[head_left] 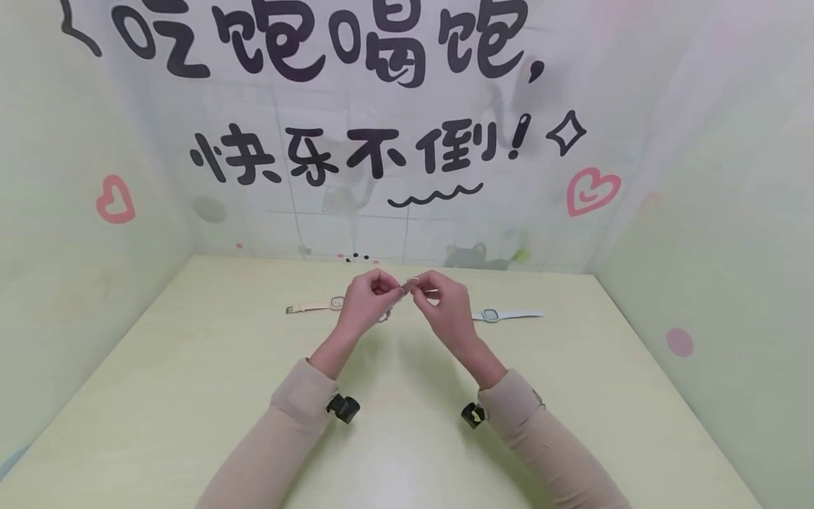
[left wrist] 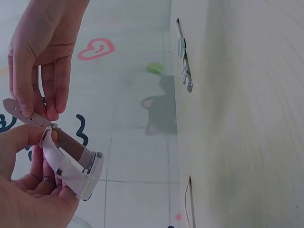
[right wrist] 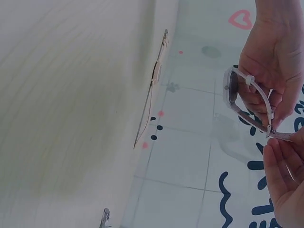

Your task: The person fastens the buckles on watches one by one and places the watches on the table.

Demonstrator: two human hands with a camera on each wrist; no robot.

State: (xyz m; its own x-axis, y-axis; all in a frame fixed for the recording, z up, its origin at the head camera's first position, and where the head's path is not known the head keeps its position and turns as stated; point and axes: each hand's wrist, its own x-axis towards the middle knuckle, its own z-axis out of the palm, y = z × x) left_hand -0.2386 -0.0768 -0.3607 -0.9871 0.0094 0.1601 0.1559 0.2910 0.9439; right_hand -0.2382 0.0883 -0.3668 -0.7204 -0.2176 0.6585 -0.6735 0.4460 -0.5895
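A white wristwatch with a squarish case hangs between both hands above the table, its strap bent into a loop through the buckle. My left hand pinches the strap at the buckle, with the case below its fingers. With thumb and fingertips, my right hand pinches the holed strap end that sticks out past the buckle. From the right wrist, the dark back of the watch case shows beside the left palm. In the head view the hands cover most of this watch.
On the table, a peach-strapped watch lies flat behind the left hand. Another watch, pale blue, lies right of the right hand. Walls with printed lettering and hearts enclose the back and sides. Black wrist cameras sit at both cuffs.
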